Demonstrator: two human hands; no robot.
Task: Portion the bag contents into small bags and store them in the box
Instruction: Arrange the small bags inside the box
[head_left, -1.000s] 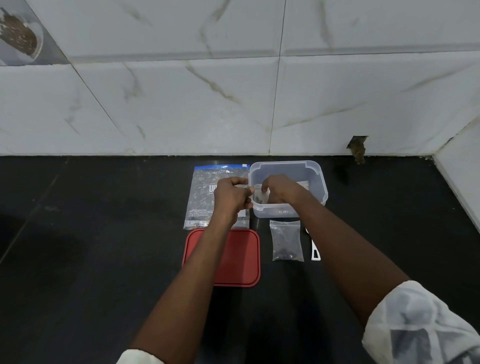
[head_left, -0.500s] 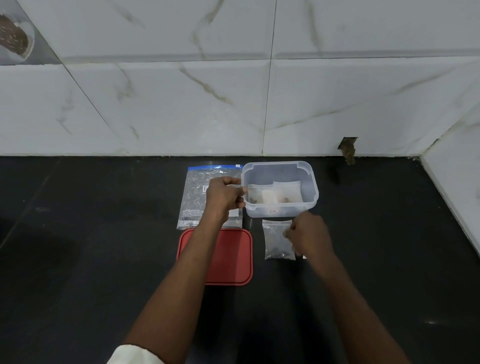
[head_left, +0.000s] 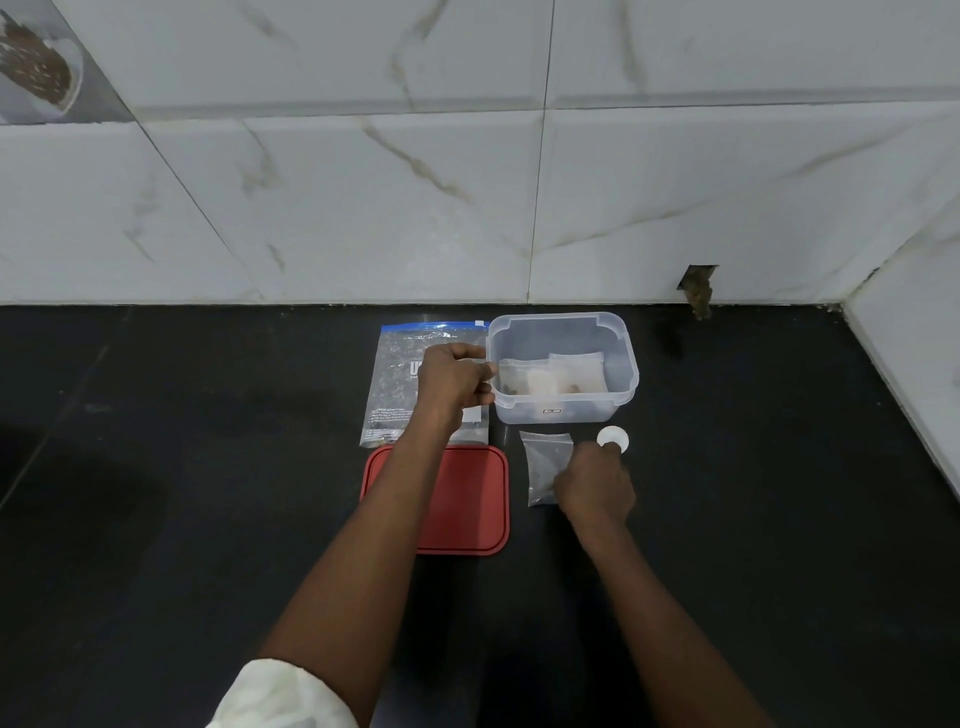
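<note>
head camera, looking down, counter (head_left: 208, 519) near

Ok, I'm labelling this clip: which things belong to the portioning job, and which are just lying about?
Job:
big zip bag
clear box
filled small bags inside it
small bag outside it
white scoop
red lid

Not part of it:
chipped hole in the wall
picture tile

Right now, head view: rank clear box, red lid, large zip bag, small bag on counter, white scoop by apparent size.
1. clear box, red lid, large zip bag: look alike, lid and bag partly covered, unranked.
2. small bag.
3. white scoop, only round end showing.
</note>
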